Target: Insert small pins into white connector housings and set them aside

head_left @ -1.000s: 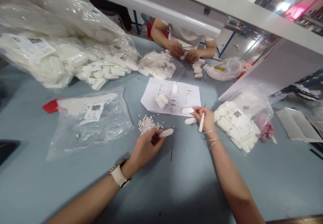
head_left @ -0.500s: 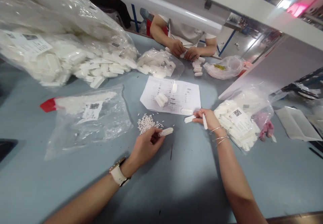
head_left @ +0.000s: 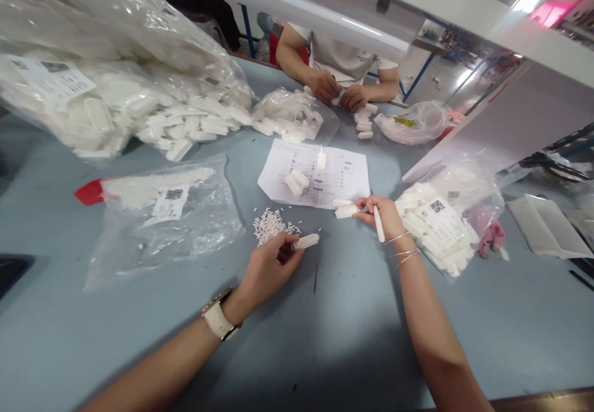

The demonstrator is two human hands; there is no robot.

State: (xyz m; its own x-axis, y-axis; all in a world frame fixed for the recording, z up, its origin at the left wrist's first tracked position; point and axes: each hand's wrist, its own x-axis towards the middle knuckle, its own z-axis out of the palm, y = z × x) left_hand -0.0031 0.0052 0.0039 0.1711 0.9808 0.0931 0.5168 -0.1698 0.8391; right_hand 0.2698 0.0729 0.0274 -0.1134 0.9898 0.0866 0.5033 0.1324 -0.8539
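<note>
Between the thumb and fingers of my left hand is a white slotted plastic piece. A pile of tiny white pegs lies just beyond that hand. My right hand has a slim white stick-like piece held against its palm, and its fingertips touch a white oblong piece at the near edge of a printed sheet. Another white piece lies right beside that one. More white pieces rest on the middle of the sheet.
Large clear bags of white parts fill the back left. A flat bag with a red scoop lies left, a labelled bag right. Across the table a person's hands handle small parts under a shelf.
My right hand has pushed the white oblong piece slightly left and up, against the piece beside it. My left hand has stayed nearly still.
</note>
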